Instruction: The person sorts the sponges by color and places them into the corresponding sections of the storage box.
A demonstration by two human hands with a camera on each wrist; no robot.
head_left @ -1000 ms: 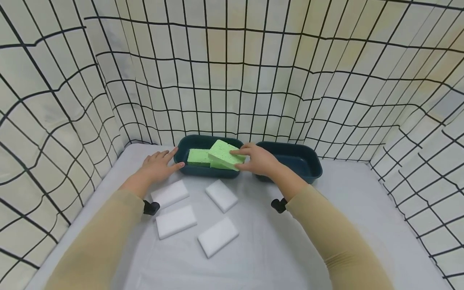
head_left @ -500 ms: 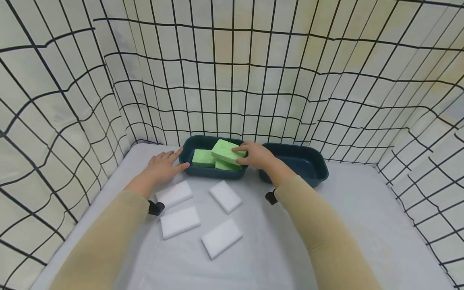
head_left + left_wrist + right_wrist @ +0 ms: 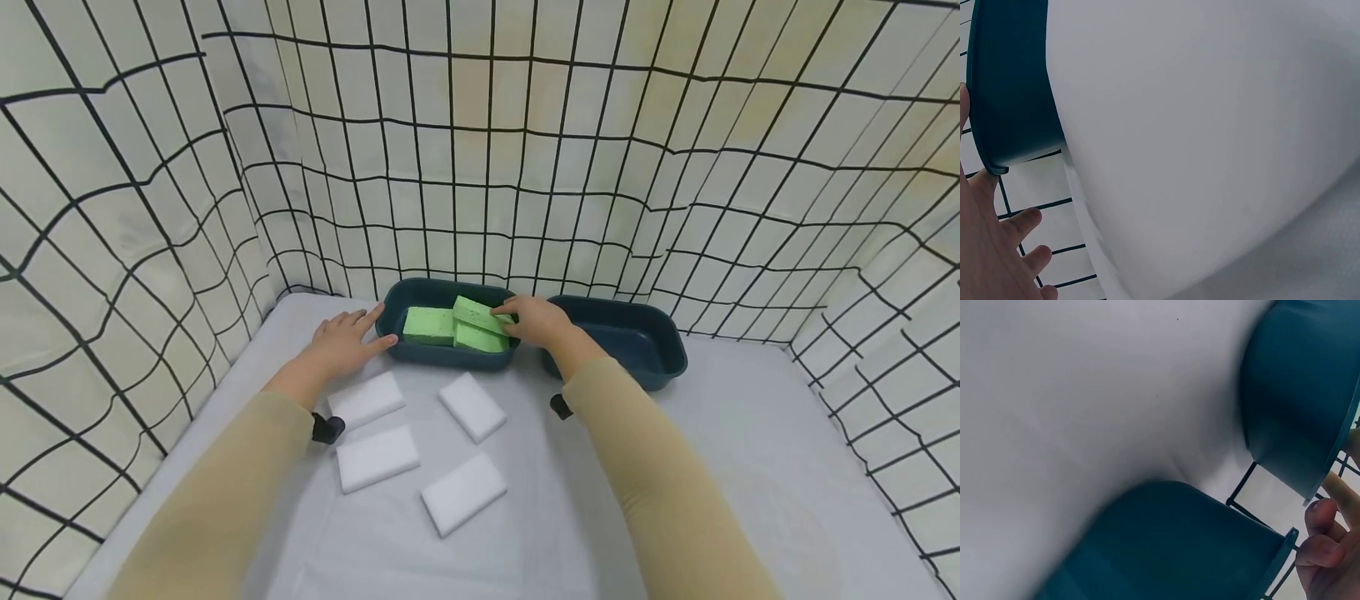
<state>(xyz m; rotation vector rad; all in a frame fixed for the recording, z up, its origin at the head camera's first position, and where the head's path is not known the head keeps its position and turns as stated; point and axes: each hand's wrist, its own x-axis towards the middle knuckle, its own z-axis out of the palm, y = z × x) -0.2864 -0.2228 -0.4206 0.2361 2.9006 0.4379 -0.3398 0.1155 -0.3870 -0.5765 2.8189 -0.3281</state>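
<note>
My right hand (image 3: 516, 320) reaches into the left dark teal tub (image 3: 420, 288) and grips the top green sponge (image 3: 477, 314) at its right end. That sponge lies tilted on a second green sponge (image 3: 477, 339), and a third (image 3: 428, 326) lies beside them. My left hand (image 3: 360, 332) rests flat on the white table, fingers straight, thumb and forefinger against the tub's left wall (image 3: 1010, 94). In the right wrist view, curled fingers (image 3: 1325, 540) show past the tub rim (image 3: 1310, 425).
A second teal tub (image 3: 637, 321) stands to the right of the first, nothing visible inside. Several white sponges lie on the table near me, among them one (image 3: 365, 400), another (image 3: 472, 406) and a third (image 3: 462, 492). Grid-patterned walls (image 3: 480, 167) enclose the table on three sides.
My right hand has lowered the green sponge from above the tub's front rim down into the tub, onto another sponge. The left hand has stayed in place by the tub.
</note>
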